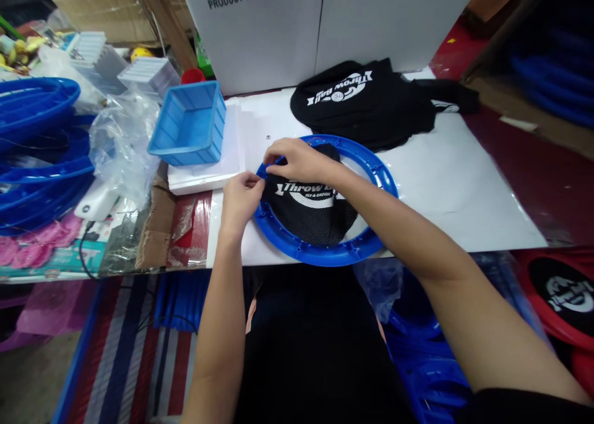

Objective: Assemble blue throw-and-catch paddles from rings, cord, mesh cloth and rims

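Note:
A blue plastic ring (299,249) lies at the front of the white work surface. Inside it is a round black mesh cloth (306,216) printed "Throw Ball, Fly & Catch", bunched and covering only part of the opening. My left hand (242,202) is closed in a pinch at the ring's left rim, on the cloth's edge. Just above it, my right hand (299,160) reaches across the ring and pinches the same edge with bent fingers. The exact grip points are partly hidden by the fingers.
Behind the ring lies a pile of black printed cloths (366,111). A blue bin (188,127) stands on white sheets at the left. Stacked blue rings (41,164) and a plastic bag (123,145) are further left. A large white carton (278,40) blocks the back.

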A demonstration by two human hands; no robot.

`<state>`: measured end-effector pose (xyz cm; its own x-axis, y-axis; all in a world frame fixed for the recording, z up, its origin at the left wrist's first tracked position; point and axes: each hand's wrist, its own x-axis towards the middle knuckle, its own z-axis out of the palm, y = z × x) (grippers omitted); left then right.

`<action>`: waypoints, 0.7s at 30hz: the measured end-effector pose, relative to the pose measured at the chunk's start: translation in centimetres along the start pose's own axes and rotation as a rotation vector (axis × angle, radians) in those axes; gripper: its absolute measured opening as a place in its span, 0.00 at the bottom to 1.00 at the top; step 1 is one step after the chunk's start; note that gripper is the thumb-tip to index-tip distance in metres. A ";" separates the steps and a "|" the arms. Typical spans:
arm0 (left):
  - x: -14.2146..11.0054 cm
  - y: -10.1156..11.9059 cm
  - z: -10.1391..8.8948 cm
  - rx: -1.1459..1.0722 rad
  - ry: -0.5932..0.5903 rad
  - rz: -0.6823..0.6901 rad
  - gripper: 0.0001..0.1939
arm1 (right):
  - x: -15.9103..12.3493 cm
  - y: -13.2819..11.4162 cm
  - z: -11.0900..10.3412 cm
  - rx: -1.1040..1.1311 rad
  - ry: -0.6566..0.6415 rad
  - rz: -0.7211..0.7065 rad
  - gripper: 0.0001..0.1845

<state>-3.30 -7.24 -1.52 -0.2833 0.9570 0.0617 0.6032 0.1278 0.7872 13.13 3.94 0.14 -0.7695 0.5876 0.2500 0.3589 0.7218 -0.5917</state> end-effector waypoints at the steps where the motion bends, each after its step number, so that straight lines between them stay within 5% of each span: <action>1: -0.6 0.2 -0.1 0.027 0.043 0.061 0.04 | -0.2 0.1 -1.1 -0.024 0.033 -0.009 0.07; 4: -2.4 0.8 -0.1 0.164 0.129 0.293 0.06 | -2.4 0.6 -4.9 -0.153 0.136 0.090 0.07; 7: -3.6 0.9 0.1 0.343 -0.012 0.513 0.09 | -7.6 0.3 -6.7 -0.375 0.251 0.299 0.12; 10: -4.6 0.6 0.3 0.502 -0.178 0.578 0.15 | -13.4 -1.0 -4.6 -0.483 0.352 0.411 0.15; 13: -6.8 0.9 0.4 0.599 -0.188 0.532 0.21 | -17.0 -2.5 -0.8 -0.482 0.326 0.601 0.15; 18: -11.5 2.8 -0.2 0.701 -0.227 0.562 0.20 | -17.5 -2.6 1.2 -0.261 0.306 0.518 0.12; 21: -9.7 4.1 -0.5 0.610 -0.423 0.680 0.15 | -16.9 -1.5 0.1 -0.090 0.232 0.406 0.06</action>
<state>1.54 -16.17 1.46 0.4796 0.8751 0.0649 0.8507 -0.4819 0.2101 25.52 -7.10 -3.22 -0.4227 0.8876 0.1831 0.6586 0.4396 -0.6107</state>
